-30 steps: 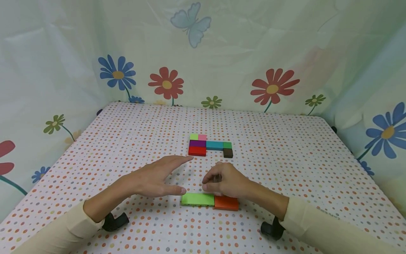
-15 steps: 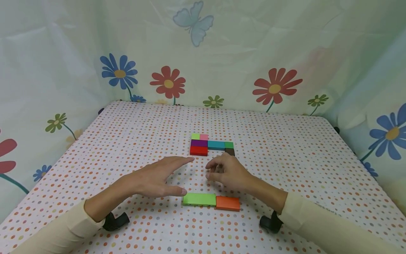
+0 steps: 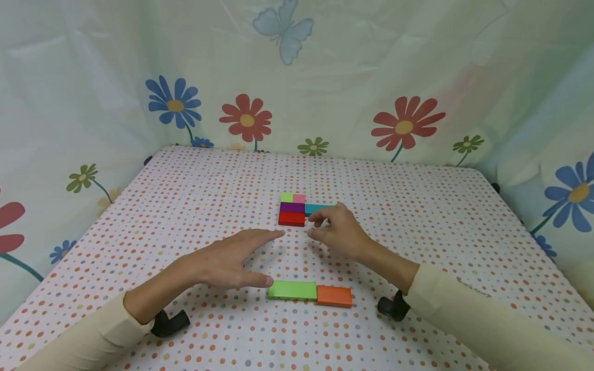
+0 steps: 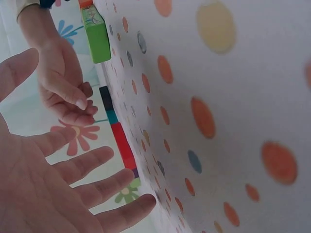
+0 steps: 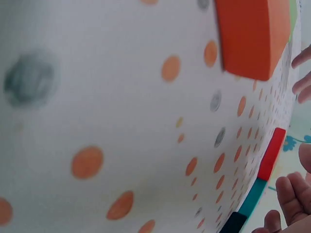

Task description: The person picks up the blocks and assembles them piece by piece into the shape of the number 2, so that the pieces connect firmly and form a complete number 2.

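Observation:
On the dotted tablecloth (image 3: 185, 206) near me lie a light green block (image 3: 291, 290) and an orange block (image 3: 334, 296), end to end. Farther off sits a cluster: a red block (image 3: 291, 219), a purple block (image 3: 292, 207), small lime and pink blocks, and a teal block (image 3: 317, 208). My left hand (image 3: 232, 260) hovers flat with straight fingers, its thumb tip just left of the light green block. My right hand (image 3: 336, 232) is over the cluster's right end with loosely curled fingers, thumb and forefinger apart, holding nothing. It hides the blocks there; the right wrist view shows a dark block (image 5: 233, 224) below the fingertips (image 5: 291, 194).
Flowered plastic sheeting (image 3: 399, 123) walls the table at the back and on both sides. Black wrist mounts (image 3: 169, 323) sit under both sleeves. The tablecloth runs bare to the left and right of the blocks.
My right hand left the orange block and moved away from me to the right end of the far cluster, covering the green and dark blocks. The left hand stayed still.

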A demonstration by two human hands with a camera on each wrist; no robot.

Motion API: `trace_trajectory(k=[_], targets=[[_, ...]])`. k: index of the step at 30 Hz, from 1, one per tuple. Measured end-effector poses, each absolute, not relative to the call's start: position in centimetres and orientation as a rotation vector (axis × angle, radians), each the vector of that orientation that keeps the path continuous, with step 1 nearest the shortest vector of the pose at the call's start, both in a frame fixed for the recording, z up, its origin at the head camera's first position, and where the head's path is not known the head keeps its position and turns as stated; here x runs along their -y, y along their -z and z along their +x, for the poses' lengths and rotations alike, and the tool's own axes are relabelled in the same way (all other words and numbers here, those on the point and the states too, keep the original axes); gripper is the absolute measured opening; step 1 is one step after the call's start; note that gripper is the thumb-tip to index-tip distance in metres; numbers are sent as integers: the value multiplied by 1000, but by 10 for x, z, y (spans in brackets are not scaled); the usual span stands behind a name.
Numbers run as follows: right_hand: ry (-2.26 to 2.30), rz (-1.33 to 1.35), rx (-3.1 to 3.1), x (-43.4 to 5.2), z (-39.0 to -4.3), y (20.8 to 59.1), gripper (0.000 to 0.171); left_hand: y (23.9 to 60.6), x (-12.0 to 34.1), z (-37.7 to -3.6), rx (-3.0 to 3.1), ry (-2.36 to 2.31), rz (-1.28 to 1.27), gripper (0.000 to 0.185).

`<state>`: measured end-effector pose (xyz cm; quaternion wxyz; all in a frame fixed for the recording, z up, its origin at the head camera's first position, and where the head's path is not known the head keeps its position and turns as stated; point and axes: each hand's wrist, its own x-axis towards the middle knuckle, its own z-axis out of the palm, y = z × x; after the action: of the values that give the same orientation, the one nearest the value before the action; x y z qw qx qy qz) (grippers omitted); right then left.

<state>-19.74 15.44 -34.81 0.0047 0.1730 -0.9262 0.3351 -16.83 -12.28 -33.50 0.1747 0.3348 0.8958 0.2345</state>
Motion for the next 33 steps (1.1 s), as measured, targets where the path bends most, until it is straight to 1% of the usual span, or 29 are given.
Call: trace_trajectory(k=[6, 13, 19, 33], targets=[[-995, 412, 2936, -157, -202, 351, 34, 336, 122, -169, -2541, -646, 959, 88], [-838, 363, 2941, -160, -210, 352, 50, 337, 121, -170, -2541, -641, 978, 88], [-742, 316, 2973, -165, -216, 355, 58, 336, 122, -170, -2556, -626, 968, 89], [-595, 367, 3040, -167, -229, 360, 56, 336, 121, -170, -2541, -644, 954, 88]])
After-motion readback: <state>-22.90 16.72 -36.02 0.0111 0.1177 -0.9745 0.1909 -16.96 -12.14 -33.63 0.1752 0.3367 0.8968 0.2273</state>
